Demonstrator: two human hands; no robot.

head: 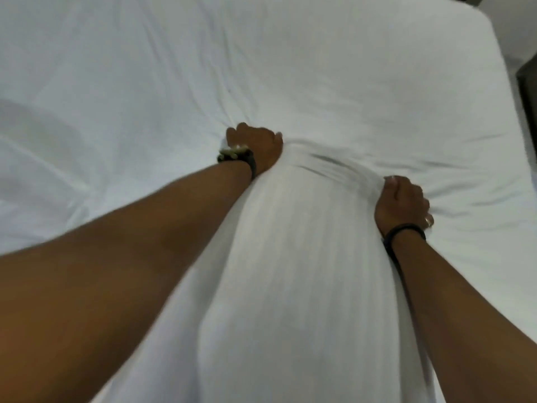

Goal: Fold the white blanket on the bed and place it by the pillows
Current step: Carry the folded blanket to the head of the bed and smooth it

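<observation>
The white blanket (296,257), faintly striped, runs as a long band from the bottom of the view up between my two arms. My left hand (255,144) is closed on its far left corner, pressed down on the bed. My right hand (402,202) is closed on the far right corner, a little nearer to me. The blanket's far edge between the hands is bunched and blurred. The bed (145,68) under it is covered by a white sheet. No pillows are in view.
The mattress's rounded corner (491,39) is at the upper right, with a dark piece of furniture (527,91) and floor beyond it. More loose white fabric (35,158) lies rumpled at the left. Wide flat sheet stretches beyond my hands.
</observation>
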